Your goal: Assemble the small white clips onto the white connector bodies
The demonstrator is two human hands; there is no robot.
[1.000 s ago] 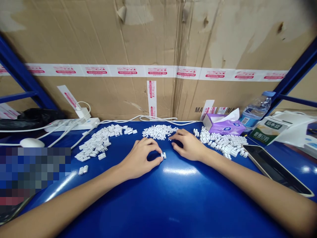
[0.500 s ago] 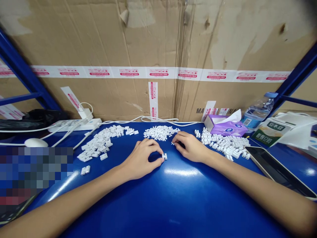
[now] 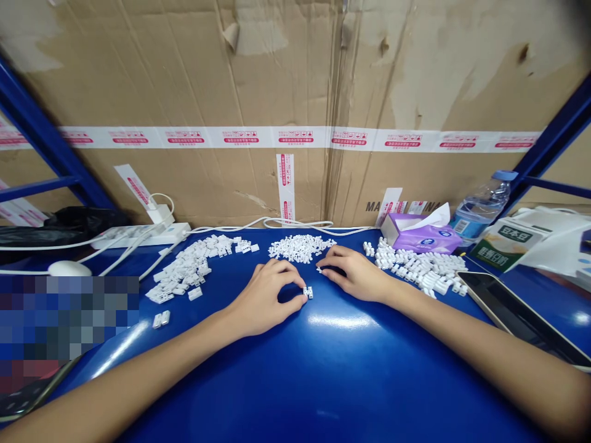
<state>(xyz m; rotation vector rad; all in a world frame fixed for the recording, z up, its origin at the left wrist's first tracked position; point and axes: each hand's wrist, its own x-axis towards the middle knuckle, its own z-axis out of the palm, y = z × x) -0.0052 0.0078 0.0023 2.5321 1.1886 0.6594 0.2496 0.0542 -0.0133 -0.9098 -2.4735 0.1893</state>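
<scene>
The left hand (image 3: 265, 301)'s fingers are clamped on a small white block (image 3: 308, 293) near the middle of the table (image 3: 295, 381); the right hand (image 3: 353, 274)'s fingers seem pinched on a tiny white piece (image 3: 318, 269). Such a slight hold could let the piece slip, and the right knuckles, beside the pile of bits (image 3: 298, 248), could scatter it.

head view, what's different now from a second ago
The right hand has drawn slightly nearer the camera, away from the pile of small pieces, with a tiny white piece at its fingertips. Nothing was visibly let go. The left hand still holds the white block; the left pile and right pile look unchanged.
</scene>
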